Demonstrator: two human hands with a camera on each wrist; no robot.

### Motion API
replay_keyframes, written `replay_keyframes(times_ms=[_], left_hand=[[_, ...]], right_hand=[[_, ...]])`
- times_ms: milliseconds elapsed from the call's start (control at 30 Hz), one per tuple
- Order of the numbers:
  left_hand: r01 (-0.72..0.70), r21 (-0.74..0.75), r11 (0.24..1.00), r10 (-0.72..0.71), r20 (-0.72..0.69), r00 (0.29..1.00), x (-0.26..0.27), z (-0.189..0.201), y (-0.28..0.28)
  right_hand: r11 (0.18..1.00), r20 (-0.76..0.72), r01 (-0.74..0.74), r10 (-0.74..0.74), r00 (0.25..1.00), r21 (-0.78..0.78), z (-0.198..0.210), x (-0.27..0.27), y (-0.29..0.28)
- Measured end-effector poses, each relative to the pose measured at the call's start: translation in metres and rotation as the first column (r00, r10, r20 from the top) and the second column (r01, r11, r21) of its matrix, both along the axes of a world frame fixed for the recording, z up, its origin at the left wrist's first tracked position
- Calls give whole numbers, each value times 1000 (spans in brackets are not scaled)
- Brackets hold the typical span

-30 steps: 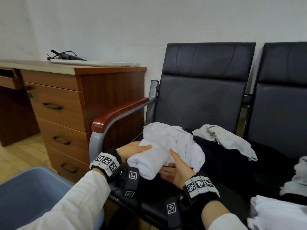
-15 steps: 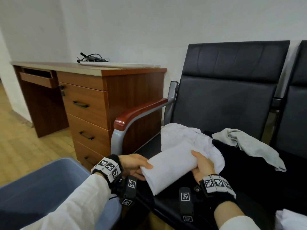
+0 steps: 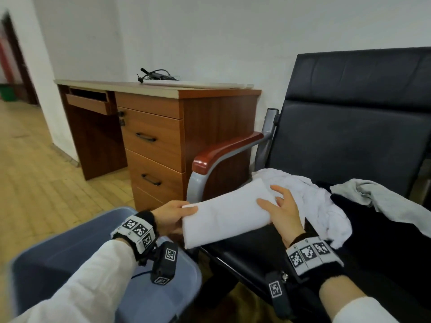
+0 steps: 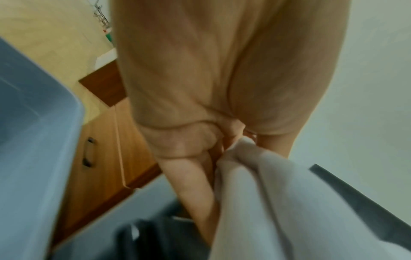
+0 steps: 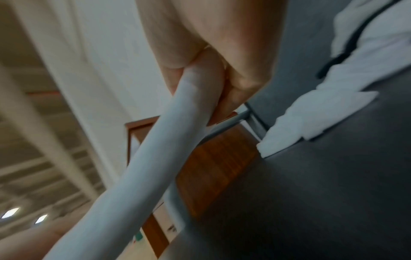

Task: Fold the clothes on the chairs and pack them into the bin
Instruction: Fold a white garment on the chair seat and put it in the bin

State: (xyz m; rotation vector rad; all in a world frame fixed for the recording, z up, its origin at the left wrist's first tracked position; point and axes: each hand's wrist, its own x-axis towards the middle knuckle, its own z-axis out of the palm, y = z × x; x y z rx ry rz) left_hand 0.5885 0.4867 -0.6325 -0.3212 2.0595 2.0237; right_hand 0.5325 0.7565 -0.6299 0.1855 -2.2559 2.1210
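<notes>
Head view: both hands' fingers (image 3: 281, 198) pinch the folded white garment (image 3: 227, 214) past the chair's (image 3: 245, 247) front edge.

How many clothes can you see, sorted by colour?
White clothes: 2, the folded white cloth held by both hands and the crumpled white garment on the chair.
Grey clothes: 1, the grey garment.
Total: 3
</notes>
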Motion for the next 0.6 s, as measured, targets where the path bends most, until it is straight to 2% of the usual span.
replay_keyframes(times_ms=[133,233,367,467,533,600], left_hand=[[-128,-94,987,134,60,989,35,-28,-62],[-192,-114,975,209,157,965,56,-68,-109],[-253,-228,940,313,280,908,88,-106,-138],[-203,-381,902,345,355,869,101,-144,-160],[-217,-445,869,404,386,829,106,-171,-175],[-124,-533,837,402,445,800,110,-186,-179]], right_hand=[[959,-79,-177,198,977,221,3,23,-56],[873,-49,-307,350,936,379,-13,35,-104],[742,22,-379,442,897,553,-49,47,-163],[630,64,-385,470,881,675,-83,46,-200],[517,91,-382,500,861,766,-104,45,-221],[388,166,-406,521,837,827,-125,44,-243]])
